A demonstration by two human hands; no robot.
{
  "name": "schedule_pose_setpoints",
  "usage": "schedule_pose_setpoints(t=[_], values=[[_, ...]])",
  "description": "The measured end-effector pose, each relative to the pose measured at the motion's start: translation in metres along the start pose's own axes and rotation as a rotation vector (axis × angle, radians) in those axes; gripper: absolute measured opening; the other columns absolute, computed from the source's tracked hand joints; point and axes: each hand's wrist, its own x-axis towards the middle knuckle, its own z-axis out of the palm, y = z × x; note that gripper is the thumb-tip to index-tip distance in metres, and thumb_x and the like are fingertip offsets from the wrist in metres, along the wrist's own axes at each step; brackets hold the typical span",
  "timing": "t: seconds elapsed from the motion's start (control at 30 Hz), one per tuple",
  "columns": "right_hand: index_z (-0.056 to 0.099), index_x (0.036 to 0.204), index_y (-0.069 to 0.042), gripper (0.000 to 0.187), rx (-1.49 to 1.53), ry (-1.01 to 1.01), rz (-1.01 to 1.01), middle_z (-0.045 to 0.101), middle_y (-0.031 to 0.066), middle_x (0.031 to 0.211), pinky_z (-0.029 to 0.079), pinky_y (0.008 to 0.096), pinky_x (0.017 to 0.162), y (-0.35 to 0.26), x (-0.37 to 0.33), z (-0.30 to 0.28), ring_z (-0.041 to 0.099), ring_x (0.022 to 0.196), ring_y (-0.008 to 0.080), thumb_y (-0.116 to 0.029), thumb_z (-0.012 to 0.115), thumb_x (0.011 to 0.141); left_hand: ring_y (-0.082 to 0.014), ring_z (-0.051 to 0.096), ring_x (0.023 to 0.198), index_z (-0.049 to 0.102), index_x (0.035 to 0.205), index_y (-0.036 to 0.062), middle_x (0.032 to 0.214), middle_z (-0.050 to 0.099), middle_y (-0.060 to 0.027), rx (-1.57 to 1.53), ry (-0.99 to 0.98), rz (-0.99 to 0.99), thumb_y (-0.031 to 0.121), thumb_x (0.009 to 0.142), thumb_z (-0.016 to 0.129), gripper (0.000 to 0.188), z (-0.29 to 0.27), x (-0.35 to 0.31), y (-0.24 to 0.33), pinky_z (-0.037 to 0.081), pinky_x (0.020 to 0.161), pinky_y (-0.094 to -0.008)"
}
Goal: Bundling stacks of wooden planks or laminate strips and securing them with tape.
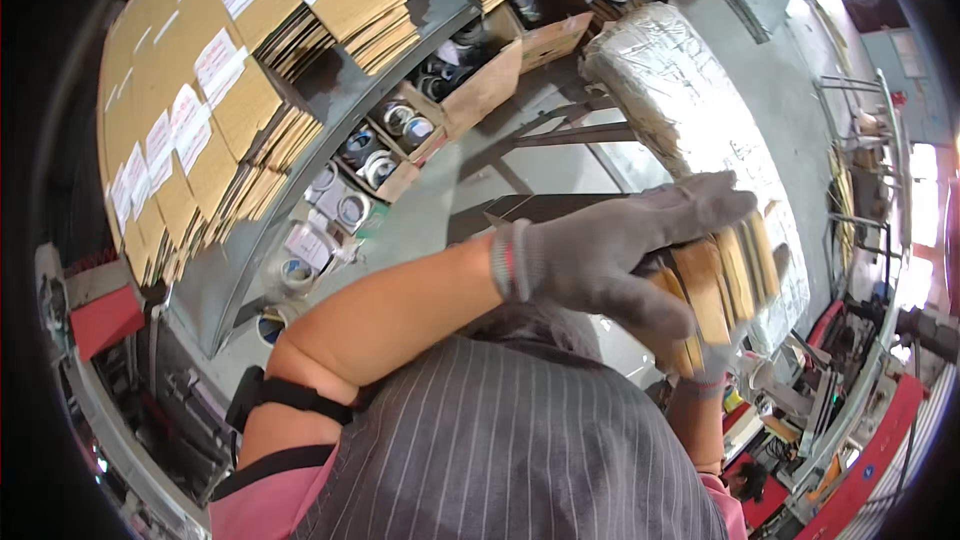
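Your gloved left hand (610, 255) and right hand (705, 360) gripped shut a stack of flat cardboard pieces (720, 285) mid-carry; keeping it squared seemed needed.

grey-gloved hand (610, 260), tan cardboard bundle (720, 285), grey pinstriped apron (500, 450).

Gloved left hand (610, 255) and right hand (705, 360) grip cardboard pieces (715, 285)

Knit gloves, raw cardboard, glossy wrap.
Your left hand (600, 260) wears a grey knit cloth glove, matt and fuzzy, striped cuff; your right hand (705, 360) has the same. You grip a cardboard stack (720, 285): brown, matt, rough cut edges. Wrapped bundle (690, 110) behind: shiny, crinkled plastic film. Shelf cartons (200, 130): matt brown board with white paper labels. Your apron (500, 450): striped woven cloth.
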Motion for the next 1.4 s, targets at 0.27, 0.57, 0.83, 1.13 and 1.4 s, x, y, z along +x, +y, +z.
schedule_pose_setpoints(t=[0.27,0.57,0.83,1.13,1.4], values=[[0.036,0.134,-0.006,0.1,-0.343,-0.232,-0.245,0.047,0.0111,0.134,0.041,0.0371,0.1,0.009,-0.038,0.066,0.05,0.121,0.0224,-0.02,0.094,0.054,-0.0248,0.052,0.119,0.042,0.137,-0.003,0.135,0.048,-0.0177,0.129,0.364,-0.058,0.043,0.073,0.08,0.087,-0.03,-0.084,0.023,0.042,0.1,-0.0339],[0.048,0.125,-0.006,0.089,-0.988,-0.739,-0.553,0.029,0.028,0.145,0.03,0.0461,0.107,-0.012,-0.005,0.094,0.036,0.133,0.0426,-0.045,0.088,0.056,-0.0289,0.044,0.129,0.038,0.142,0.004,0.137,0.046,-0.0205,-0.178,0.306,-0.34,0.045,0.078,0.075,0.084,-0.043,-0.115,0.019,0.034,0.107,-0.0351],[0.036,0.135,-0.004,0.108,-0.934,-0.771,-0.488,0.028,0.0257,0.147,0.031,0.0431,0.108,-0.002,-0.006,0.102,0.035,0.135,0.0369,-0.05,0.089,0.052,-0.0356,0.036,0.134,0.041,0.131,0.0055,0.136,0.043,-0.0228,0.264,0.133,-0.395,0.028,0.057,0.088,0.09,-0.034,-0.144,0.064,0.026,0.111,-0.0407],[0.042,0.127,-0.003,0.098,-0.925,-0.738,-0.628,0.044,0.0236,0.132,0.037,0.0444,0.104,-0.033,-0.014,0.098,0.047,0.122,0.0336,-0.036,0.093,0.051,-0.0391,0.054,0.114,0.044,0.122,-0.0021,0.117,0.057,-0.0241,0.502,0.189,-0.332,0.024,0.066,0.08,0.072,-0.017,-0.111,0.095,0.04,0.098,-0.0421],[0.039,0.131,-0.002,0.109,-0.686,-0.573,-0.431,0.037,0.0296,0.139,0.031,0.0471,0.106,0.004,-0.035,0.055,0.041,0.128,0.0414,-0.059,0.086,0.051,-0.0377,0.05,0.121,0.04,0.129,-0.0011,0.128,0.051,-0.0238,0.382,0.101,-0.419,0.014,0.075,0.069,0.063,0.006,-0.112,0.072,0.037,0.103,-0.0406]])
